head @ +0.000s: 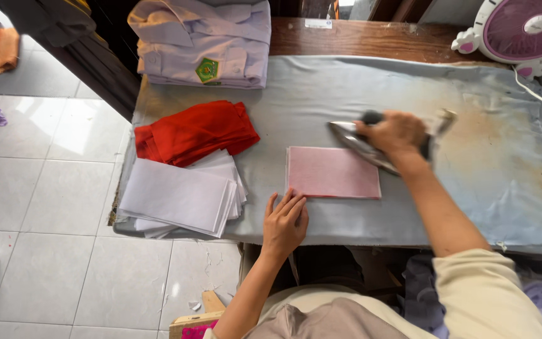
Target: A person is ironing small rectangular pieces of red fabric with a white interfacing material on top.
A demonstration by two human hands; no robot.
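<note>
From my seat, I see my right hand (395, 133) wrapped tight around the dark handle of the iron (371, 145), whose shiny soleplate sits at the far right corner of the pink cloth rectangle (332, 172) and points left. My left hand (285, 221) lies open and flat, fingers spread, with its fingertips touching the near left corner of that pink piece and pinning it to the grey ironing cover (472, 188).

Judging progress from how things lie: the pink piece looks flat and square-edged, yet the iron sits only on its far right edge, so I would say this piece is mid-press rather than finished.

To the left, well apart from the pink piece, a stack of white folded cloths (180, 199) sits at the near left edge of the cover, neat enough that I take them as finished. Just beyond it lies a rumpled red cloth (196, 130), which I judge is still to be pressed. At the far left a folded pale shirt with a green badge (202, 44) rests in a pile, apparently finished.

A pink and white fan (522, 28) stands at the far right corner.
</note>
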